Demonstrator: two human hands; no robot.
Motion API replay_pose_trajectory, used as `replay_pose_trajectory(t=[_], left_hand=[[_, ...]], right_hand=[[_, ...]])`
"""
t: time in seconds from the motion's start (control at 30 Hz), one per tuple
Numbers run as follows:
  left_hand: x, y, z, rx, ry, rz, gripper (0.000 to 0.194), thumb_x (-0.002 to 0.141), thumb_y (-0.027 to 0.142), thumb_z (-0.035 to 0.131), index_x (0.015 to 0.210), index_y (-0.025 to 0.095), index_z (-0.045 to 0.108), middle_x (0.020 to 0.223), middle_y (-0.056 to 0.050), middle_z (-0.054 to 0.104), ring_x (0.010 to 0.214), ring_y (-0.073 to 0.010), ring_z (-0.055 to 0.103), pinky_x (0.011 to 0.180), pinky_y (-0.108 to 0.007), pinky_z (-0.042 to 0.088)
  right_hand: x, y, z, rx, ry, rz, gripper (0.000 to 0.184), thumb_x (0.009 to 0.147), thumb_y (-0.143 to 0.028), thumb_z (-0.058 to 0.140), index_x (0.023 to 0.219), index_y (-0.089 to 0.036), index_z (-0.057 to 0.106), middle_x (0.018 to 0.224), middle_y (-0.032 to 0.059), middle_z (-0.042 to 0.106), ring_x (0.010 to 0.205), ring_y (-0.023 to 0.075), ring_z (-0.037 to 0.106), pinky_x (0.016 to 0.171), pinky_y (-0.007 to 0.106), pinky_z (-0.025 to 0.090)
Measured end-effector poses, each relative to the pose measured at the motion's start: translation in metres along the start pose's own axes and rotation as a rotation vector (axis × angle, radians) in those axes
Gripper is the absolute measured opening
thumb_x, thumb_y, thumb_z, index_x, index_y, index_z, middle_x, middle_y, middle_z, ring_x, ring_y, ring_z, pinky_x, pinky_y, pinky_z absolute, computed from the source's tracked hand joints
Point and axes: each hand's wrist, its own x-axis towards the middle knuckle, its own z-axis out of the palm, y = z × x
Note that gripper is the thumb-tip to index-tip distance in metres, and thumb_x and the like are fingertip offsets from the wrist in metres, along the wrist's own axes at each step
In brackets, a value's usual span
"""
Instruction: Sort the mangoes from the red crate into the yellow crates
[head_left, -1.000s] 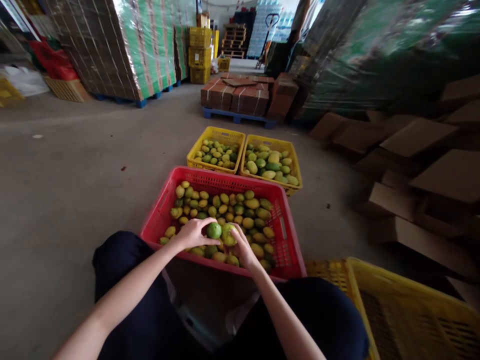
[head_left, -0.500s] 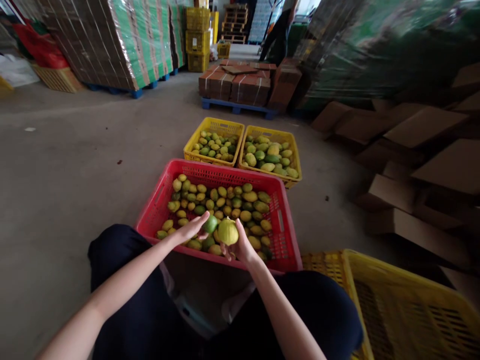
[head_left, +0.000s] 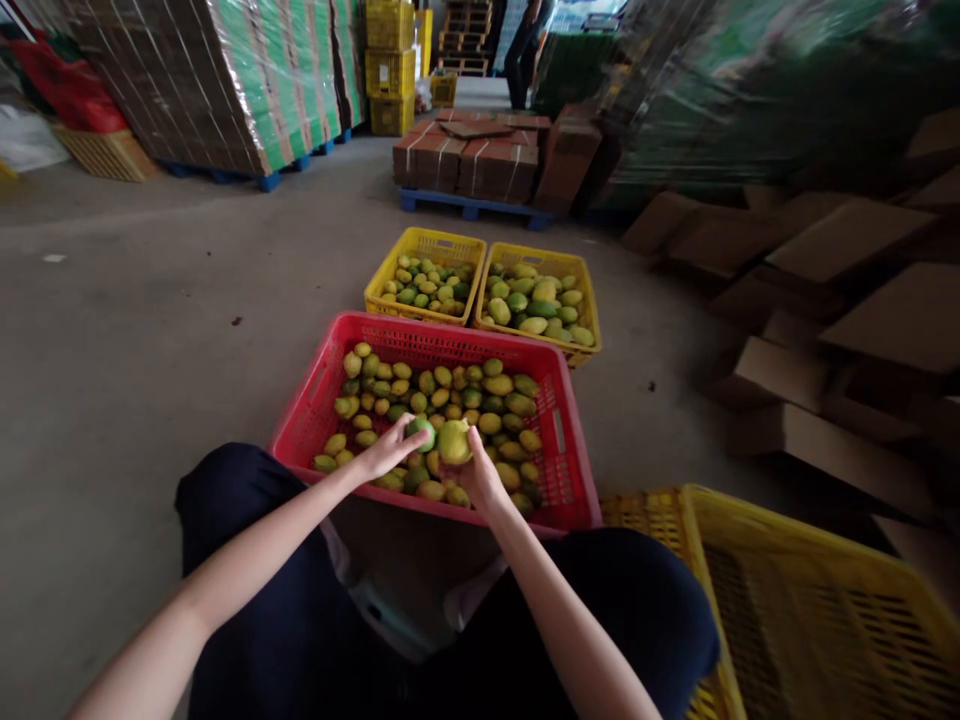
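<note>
My left hand (head_left: pixel 390 447) grips a round green lemon (head_left: pixel 421 433) over the near half of a red plastic crate (head_left: pixel 577 450). Beside it, my right hand (head_left: pixel 480 474) holds a larger yellow-green lemon (head_left: pixel 454 442), with the thumb on its right side and the other fingers mostly hidden beneath. The two fruits are close together. Below both hands, many yellow and green lemons (head_left: pixel 497 384) lie in the red crate, which stands between my knees.
Two yellow crates of lemons (head_left: pixel 425 240) (head_left: pixel 592 310) stand just beyond the red one. At my right is another yellow crate (head_left: pixel 697 560). Open cardboard boxes (head_left: pixel 862 330) pile up on the right. Farther off are a blue pallet (head_left: pixel 472 210) of bundled cardboard and a person (head_left: pixel 519 60).
Both hands have turned the lemons about while keeping hold of them. The view has tilted slightly downward. In the background, the person has moved left.
</note>
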Motion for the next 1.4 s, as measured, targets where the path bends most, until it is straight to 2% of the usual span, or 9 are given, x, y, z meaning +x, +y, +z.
replay_pose_trajectory(t=[0.1,0.17,0.3,0.5,0.6,0.83,1.07,1.23,1.4], left_hand=[[-0.005,0.009,-0.002,0.174,0.069,0.224,0.057,0.066,0.053,0.075,0.106,0.021,0.048,0.101,-0.003,0.055,0.092,-0.0172,0.053,0.080,-0.027,0.044],[-0.007,0.013,-0.004,0.303,0.098,0.338,0.055,0.066,0.046,0.078,0.106,0.022,0.049,0.109,-0.005,0.053,0.101,-0.0198,0.052,0.082,-0.028,0.044],[-0.009,0.016,-0.006,0.415,0.112,0.435,0.052,0.066,0.044,0.079,0.105,0.022,0.052,0.107,-0.006,0.053,0.100,-0.0213,0.052,0.079,-0.028,0.046],[-0.010,0.016,-0.008,0.309,0.138,0.441,0.050,0.065,0.042,0.080,0.109,0.024,0.062,0.111,-0.007,0.045,0.108,-0.0225,0.050,0.087,-0.033,0.049],[-0.006,0.015,-0.009,0.141,0.081,0.353,0.055,0.063,0.041,0.082,0.111,0.023,0.062,0.109,-0.006,0.050,0.101,-0.0195,0.054,0.086,-0.032,0.050],[-0.004,0.016,-0.009,-0.182,0.146,0.141,0.049,0.064,0.038,0.080,0.105,0.018,0.062,0.108,-0.006,0.064,0.095,-0.0171,0.061,0.094,-0.034,0.046],[-0.002,0.007,-0.007,-0.479,0.221,0.055,0.036,0.070,0.032,0.077,0.101,0.019,0.065,0.115,-0.005,0.065,0.110,-0.0200,0.059,0.096,-0.036,0.049],[0.000,0.006,-0.007,-0.468,0.219,-0.006,0.041,0.071,0.036,0.076,0.106,0.017,0.068,0.111,-0.007,0.069,0.107,-0.0220,0.063,0.096,-0.041,0.050],[0.000,0.006,-0.006,-0.313,0.213,-0.003,0.056,0.057,0.031,0.086,0.108,0.015,0.068,0.113,-0.008,0.069,0.105,-0.0226,0.064,0.104,-0.041,0.044]], right_hand=[[-0.003,-0.003,0.003,-0.194,0.140,-0.429,0.045,0.067,-0.051,0.074,0.099,-0.024,0.056,0.090,0.0016,0.066,0.079,0.0167,0.063,0.070,0.028,0.055],[-0.006,-0.004,0.005,-0.299,0.155,-0.573,0.052,0.063,-0.041,0.080,0.105,-0.026,0.053,0.105,0.0024,0.063,0.095,0.0187,0.060,0.087,0.031,0.051],[-0.009,-0.005,0.005,-0.341,0.149,-0.662,0.065,0.056,-0.030,0.085,0.112,-0.025,0.052,0.111,0.0049,0.061,0.103,0.0216,0.059,0.093,0.036,0.048],[-0.008,-0.009,0.000,-0.385,0.178,-0.723,0.061,0.053,-0.028,0.087,0.108,-0.022,0.063,0.113,0.0076,0.060,0.109,0.0251,0.056,0.095,0.039,0.048],[-0.009,-0.014,-0.001,-0.317,0.145,-0.681,0.055,0.054,-0.027,0.087,0.104,-0.022,0.065,0.111,0.0066,0.062,0.108,0.0242,0.058,0.096,0.039,0.048],[-0.008,-0.015,-0.006,-0.144,0.124,-0.517,0.037,0.067,-0.037,0.078,0.099,-0.023,0.066,0.099,0.0033,0.072,0.095,0.0215,0.066,0.088,0.037,0.051],[-0.003,-0.013,-0.007,-0.167,0.113,-0.425,0.048,0.063,-0.043,0.080,0.104,-0.020,0.070,0.107,0.0050,0.073,0.105,0.0285,0.064,0.092,0.043,0.051],[-0.003,-0.011,-0.002,-0.219,0.080,-0.398,0.058,0.052,-0.033,0.087,0.105,-0.020,0.068,0.102,0.0039,0.074,0.099,0.0266,0.067,0.094,0.044,0.050],[-0.004,-0.007,-0.001,-0.258,0.095,-0.363,0.059,0.048,-0.028,0.088,0.102,-0.018,0.067,0.096,0.0037,0.074,0.096,0.0253,0.067,0.093,0.043,0.050]])
